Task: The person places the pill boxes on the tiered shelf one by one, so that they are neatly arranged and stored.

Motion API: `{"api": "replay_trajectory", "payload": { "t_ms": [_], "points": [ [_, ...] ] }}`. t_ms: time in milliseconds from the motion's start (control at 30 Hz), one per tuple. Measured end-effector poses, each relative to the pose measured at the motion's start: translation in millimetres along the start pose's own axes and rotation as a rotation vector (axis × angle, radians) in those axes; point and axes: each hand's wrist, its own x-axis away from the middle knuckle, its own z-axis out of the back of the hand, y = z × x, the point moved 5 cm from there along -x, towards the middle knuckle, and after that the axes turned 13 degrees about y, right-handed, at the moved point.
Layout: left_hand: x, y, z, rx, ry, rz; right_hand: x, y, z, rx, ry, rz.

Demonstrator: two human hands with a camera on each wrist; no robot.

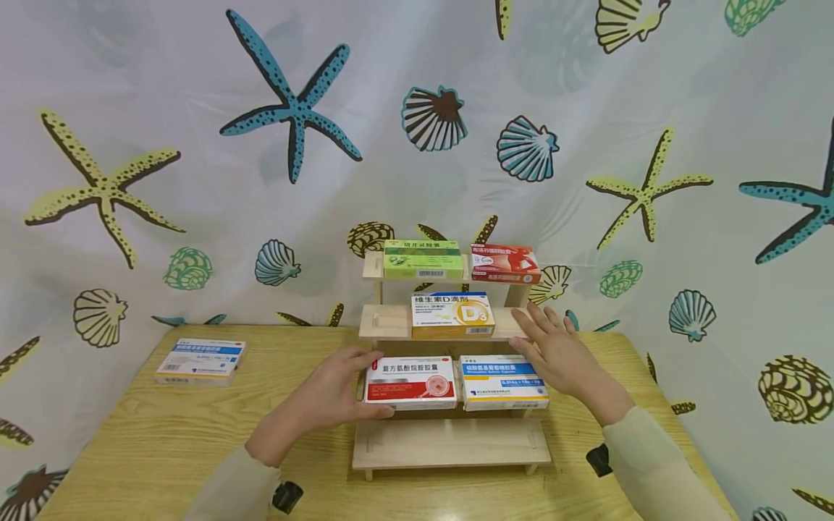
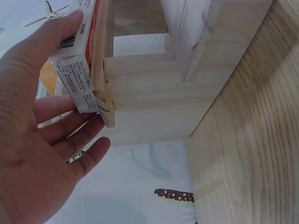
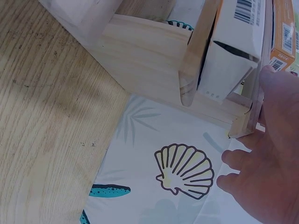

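A stepped wooden rack (image 1: 451, 443) holds medicine boxes on its tiers. My left hand (image 1: 329, 387) grips the left end of a red-and-white medicine box (image 1: 410, 383), thumb at its lower edge and fingers at the upper corner. In the left wrist view, the thumb lies along the barcode side of this box (image 2: 77, 46). To its right stands a blue-and-white medicine box (image 1: 504, 382). My right hand (image 1: 560, 351) has its fingers extended at the rack's right side, beside that box and the tier above. In the right wrist view the hand (image 3: 275, 154) touches the rack's edge.
A white-and-orange vitamin D box (image 1: 452, 316) sits on the tier above, with a green box (image 1: 423, 259) and a red box (image 1: 504, 263) on top. Another blue-and-white box (image 1: 200, 360) lies on the table (image 1: 163, 449) at the left. A patterned curtain (image 1: 417, 181) hangs behind.
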Motion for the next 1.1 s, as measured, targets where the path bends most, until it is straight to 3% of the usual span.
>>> {"api": "replay_trajectory", "payload": {
  "t_ms": [800,1100],
  "points": [
    [1.2,1.4,0.1,0.011,0.025,-0.040,0.5,0,1,-0.002,-0.005,0.008],
    [10.3,-10.1,12.4,0.077,0.050,0.035,0.6,0,1,-0.004,-0.004,0.005]
  ]
}}
